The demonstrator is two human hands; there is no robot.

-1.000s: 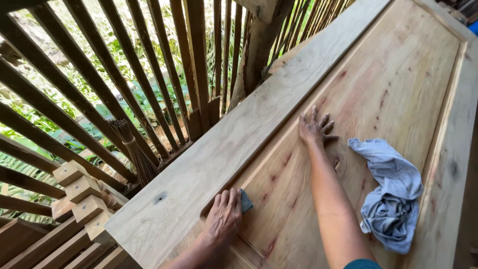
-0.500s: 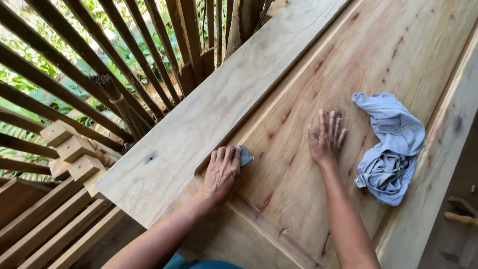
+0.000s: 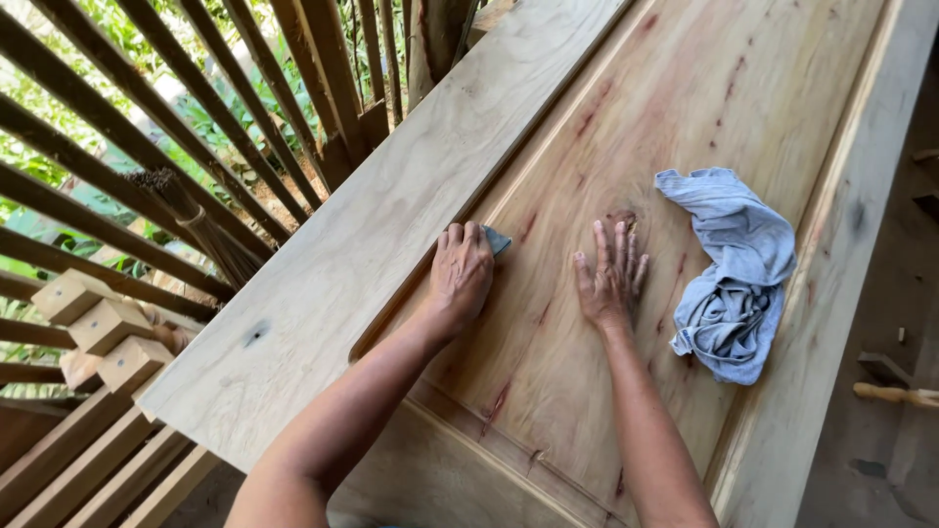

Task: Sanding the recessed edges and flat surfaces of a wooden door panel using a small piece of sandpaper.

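My left hand presses a small blue-grey sanding pad against the recessed panel of a large pale wooden door, right beside the raised left frame rail. Only a corner of the pad shows past my fingers. My right hand lies flat on the panel with fingers spread, holding nothing. A crumpled light blue rag lies on the panel just right of that hand.
Dark wooden slats form a railing along the left, with greenery behind. Several pale wooden blocks sit at the lower left. A wooden tool handle lies on the floor at the right, past the door's edge.
My left hand has slid the pad farther up along the frame rail. The right hand stays flat on the panel near the rag. The view has shifted with my head.
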